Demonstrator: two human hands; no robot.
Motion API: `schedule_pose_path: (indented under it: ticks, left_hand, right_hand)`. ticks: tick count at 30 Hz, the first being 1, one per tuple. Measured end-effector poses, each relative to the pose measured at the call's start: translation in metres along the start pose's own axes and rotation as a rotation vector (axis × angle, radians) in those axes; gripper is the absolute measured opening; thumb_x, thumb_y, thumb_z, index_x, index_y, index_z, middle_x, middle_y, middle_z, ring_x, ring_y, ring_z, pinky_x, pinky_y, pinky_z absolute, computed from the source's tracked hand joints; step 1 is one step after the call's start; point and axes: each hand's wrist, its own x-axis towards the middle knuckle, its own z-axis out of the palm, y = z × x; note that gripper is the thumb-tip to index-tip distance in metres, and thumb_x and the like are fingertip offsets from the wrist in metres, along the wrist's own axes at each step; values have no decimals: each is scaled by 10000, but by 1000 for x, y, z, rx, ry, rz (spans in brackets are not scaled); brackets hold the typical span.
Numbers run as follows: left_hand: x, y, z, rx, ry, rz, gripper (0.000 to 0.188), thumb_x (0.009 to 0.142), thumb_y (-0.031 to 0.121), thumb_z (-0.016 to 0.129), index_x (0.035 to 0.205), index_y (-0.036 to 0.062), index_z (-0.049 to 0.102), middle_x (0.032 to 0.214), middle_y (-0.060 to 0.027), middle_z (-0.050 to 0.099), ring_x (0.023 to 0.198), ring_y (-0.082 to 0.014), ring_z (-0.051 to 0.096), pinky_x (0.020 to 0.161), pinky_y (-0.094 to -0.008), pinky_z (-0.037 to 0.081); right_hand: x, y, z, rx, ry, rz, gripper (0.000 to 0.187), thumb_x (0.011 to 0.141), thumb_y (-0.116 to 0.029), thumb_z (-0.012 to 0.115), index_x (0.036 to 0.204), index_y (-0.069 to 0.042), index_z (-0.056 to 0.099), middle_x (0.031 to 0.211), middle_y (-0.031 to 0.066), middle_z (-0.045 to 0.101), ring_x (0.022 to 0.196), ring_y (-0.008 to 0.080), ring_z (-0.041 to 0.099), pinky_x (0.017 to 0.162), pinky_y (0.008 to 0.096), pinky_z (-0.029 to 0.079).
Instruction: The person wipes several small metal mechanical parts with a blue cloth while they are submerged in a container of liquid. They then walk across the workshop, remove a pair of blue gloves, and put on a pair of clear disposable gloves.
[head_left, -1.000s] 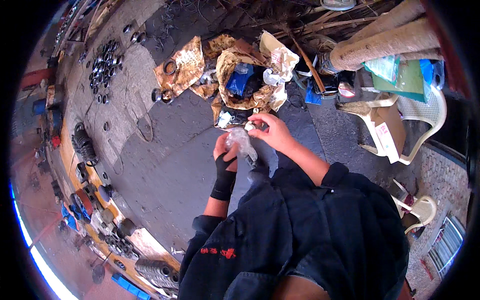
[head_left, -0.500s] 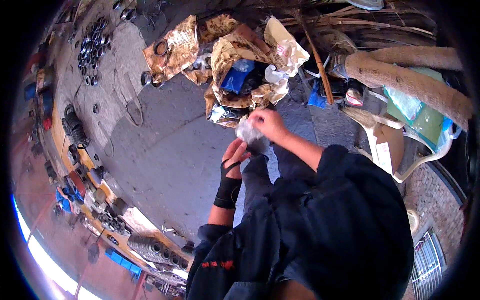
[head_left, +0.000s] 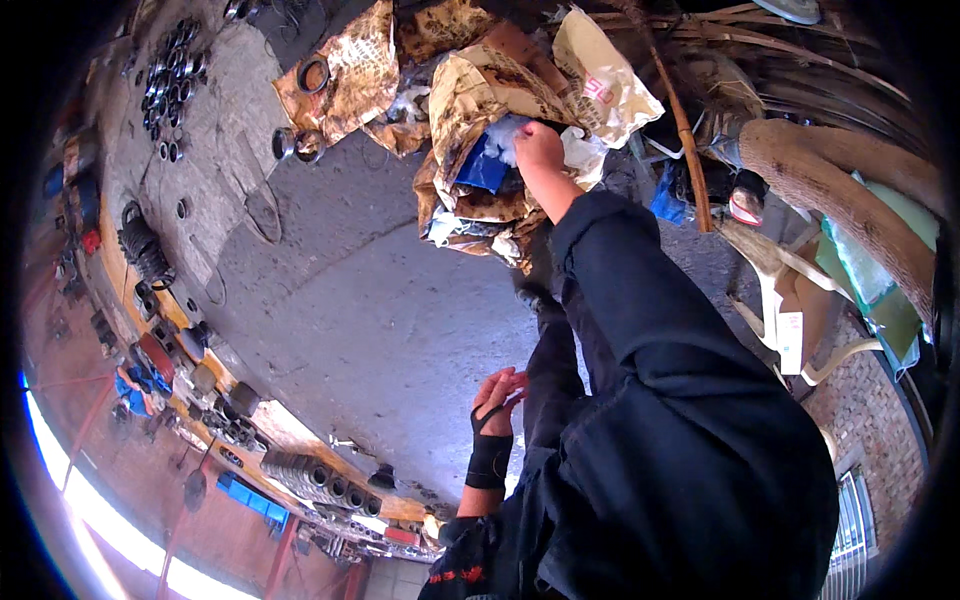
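My right hand (head_left: 540, 150) reaches over the open mouth of a stained brown paper sack (head_left: 465, 100). Its fingers are closed on a crumpled, whitish clear plastic bag (head_left: 502, 138). Just beneath lies a piece of blue plastic (head_left: 482, 173) among other crumpled waste in the sack. My left hand (head_left: 494, 400), with a black wrist wrap (head_left: 489, 460) below it, hangs low in front of my body. Its fingers are extended and nothing shows in them.
Metal rings (head_left: 172, 90) lie grouped on the floor at upper left, near a black coil (head_left: 145, 248). A wooden stick (head_left: 685, 130) and a white plastic chair (head_left: 768, 300) stand to the right. Another person (head_left: 140, 388) is far off at left.
My right hand has moved up and away from my left, carrying the plastic bag from in front of my legs to the sack's mouth. My left hand has dropped lower, and my view has shifted.
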Motion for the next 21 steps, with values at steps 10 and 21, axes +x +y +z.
schedule_pose_path:
  ticks: [10, 21]
  left_hand:
    - [6, -10, 8, -108, 3, -50, 298, 910, 224, 537, 1095, -10, 542, 1030, -168, 625, 961, -268, 605, 841, -382, 481]
    - [13, -6, 10, -91, -18, -35, 296, 913, 219, 516, 1092, -15, 542, 1035, -166, 626, 970, -269, 604, 850, -386, 478]
  right_hand:
    - [7, -7, 46, 1228, 26, 848, 124, 720, 47, 677, 771, 7, 572, 813, 88, 613, 750, 194, 600, 624, 261, 542]
    - [22, 2, 14, 1951, -381, 965, 458, 895, -431, 463, 1032, 5, 492, 1059, 188, 543, 1020, 325, 511, 972, 488, 387]
